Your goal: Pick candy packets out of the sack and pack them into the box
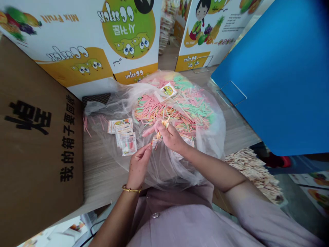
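My left hand [140, 163], with a gold bracelet at its wrist, pinches the edge of a small clear packet [156, 141]. Just above and to the right, my right hand [171, 137] is closed, index finger pointing left, around a few thin yellow-orange candy sticks [166, 123]; its palm side is hidden. Both hands meet at the packet's mouth. Behind them a big heap of pink, green and orange candy sticks [159, 109] lies in a spread clear plastic bag [214, 130]. Several filled packets [128, 144] overlap in a stack to the left.
A small white card box [168, 91] lies on the heap. Printed cartons [84, 68] stand behind, a brown carton [43, 137] at left, a blue panel [277, 79] at right. Loose sticks [86, 127] lie on the wooden table [102, 181]. Many packets [254, 171] are piled lower right.
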